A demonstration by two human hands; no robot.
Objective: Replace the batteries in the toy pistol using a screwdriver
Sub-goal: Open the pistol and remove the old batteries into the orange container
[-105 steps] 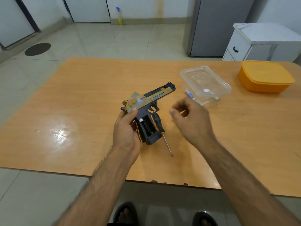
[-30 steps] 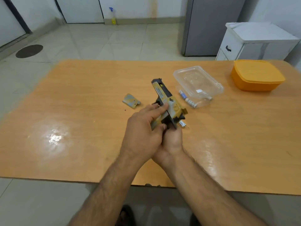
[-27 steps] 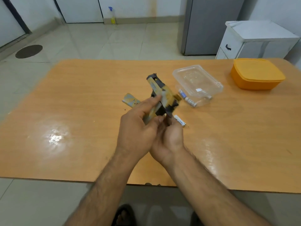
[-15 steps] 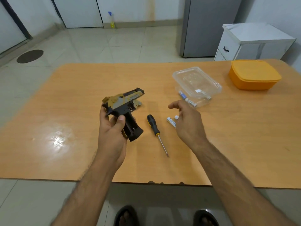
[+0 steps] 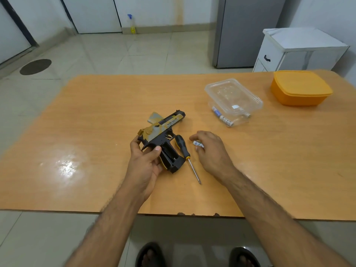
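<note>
The black and yellow toy pistol [image 5: 163, 132] lies tilted over the wooden table [image 5: 96, 112], its grip showing an uncovered battery slot [image 5: 169, 153]. My left hand [image 5: 144, 160] grips the rear of the pistol and its handle. The detached battery cover [image 5: 154, 117] lies just behind the barrel. A black and yellow screwdriver [image 5: 185, 155] rests on the table right of the grip. My right hand [image 5: 210, 151] pinches a white battery [image 5: 198, 144] in its curled fingers, just above the tabletop.
A clear plastic container [image 5: 233, 97] at the back right stands over more batteries [image 5: 223, 118]. An orange lidded box [image 5: 300, 87] sits further right. Beyond the table stand a white cabinet [image 5: 300, 49] and a grey fridge [image 5: 246, 31].
My left hand has carried the pistol rightward and lower, next to the screwdriver. My right hand has closed round a white battery that lay on the table.
</note>
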